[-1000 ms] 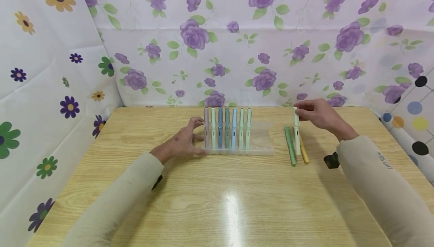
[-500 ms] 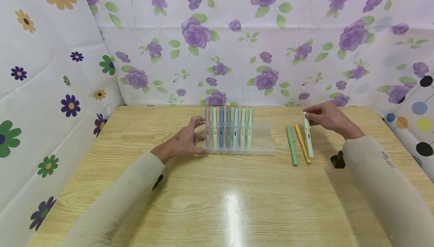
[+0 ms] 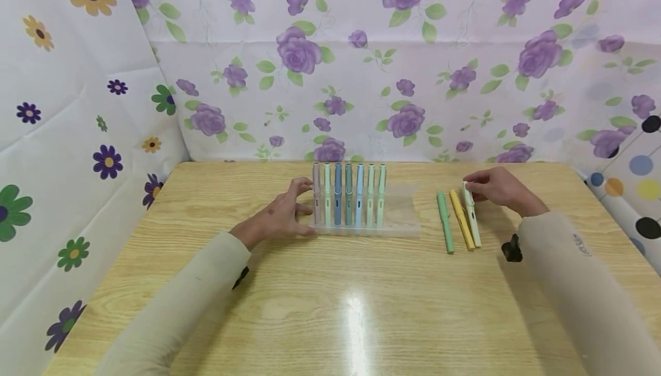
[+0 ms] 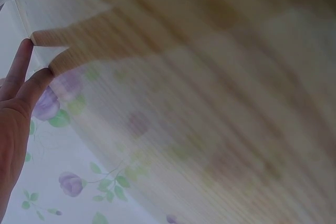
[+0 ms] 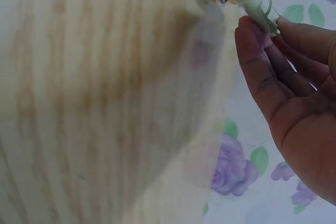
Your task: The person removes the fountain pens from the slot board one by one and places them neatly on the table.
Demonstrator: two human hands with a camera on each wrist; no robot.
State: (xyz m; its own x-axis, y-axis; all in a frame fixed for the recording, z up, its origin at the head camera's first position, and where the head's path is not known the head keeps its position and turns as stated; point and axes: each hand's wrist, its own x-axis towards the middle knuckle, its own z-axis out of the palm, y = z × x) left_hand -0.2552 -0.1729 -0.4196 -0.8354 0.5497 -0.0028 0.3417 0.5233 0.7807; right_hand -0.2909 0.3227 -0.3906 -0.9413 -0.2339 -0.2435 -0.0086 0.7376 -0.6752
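Note:
My left hand [image 3: 279, 215] holds the left end of a clear pen rack [image 3: 401, 209], thumb low at the front and fingers higher up. Several pens stand upright in the rack, mauve, blue, dark green and pale green among them; its right part shows bare. With thumb and fingertips, my right hand [image 3: 498, 186] pinches the far end of a white pen [image 3: 472, 218]. That pen slants down close beside a yellow pen [image 3: 462, 220], and left of them a green pen [image 3: 445, 223] lies on the table. In the right wrist view the pinched pen end [image 5: 257, 3] looks pale green.
The wooden table [image 3: 310, 301] ends at the back against a flowered cloth [image 3: 351, 95]. Another flower-print cloth [image 3: 62, 152] hangs at the left, and a dotted one [image 3: 637, 186] at the right.
My right hand has carried the white pen rightward over the yellow pen, then lowered it beside that pen's right side. The left hand stays at the rack.

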